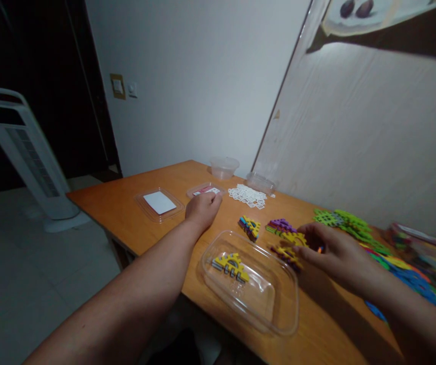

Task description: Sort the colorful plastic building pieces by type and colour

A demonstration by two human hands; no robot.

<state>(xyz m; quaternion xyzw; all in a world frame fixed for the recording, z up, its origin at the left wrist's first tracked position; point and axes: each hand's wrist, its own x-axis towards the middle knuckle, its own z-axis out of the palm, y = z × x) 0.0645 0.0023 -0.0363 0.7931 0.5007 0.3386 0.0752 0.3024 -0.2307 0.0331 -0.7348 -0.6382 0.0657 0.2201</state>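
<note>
My left hand (202,210) is closed, knuckles up, at the near edge of a clear plastic lid (189,193) with printed white cards on it; what its fingers hold, if anything, is hidden. My right hand (322,247) curls its thumb and fingers around a stack of notched triangular plastic pieces (287,255), yellow on top and slightly blurred. Behind that stack lies a purple-topped stack (281,225), and a yellow-and-blue stack (249,227) is farther left. Between my arms stands a clear plastic container (269,317) with another yellow-topped stack (232,266) inside.
Toward the wall are a pile of white cut-out pieces (247,195), a clear box (260,182) and a round tub (224,167). A white card (159,202) rests on a clear lid at left. Green (355,225) and blue (411,286) plastic pieces crowd the right side.
</note>
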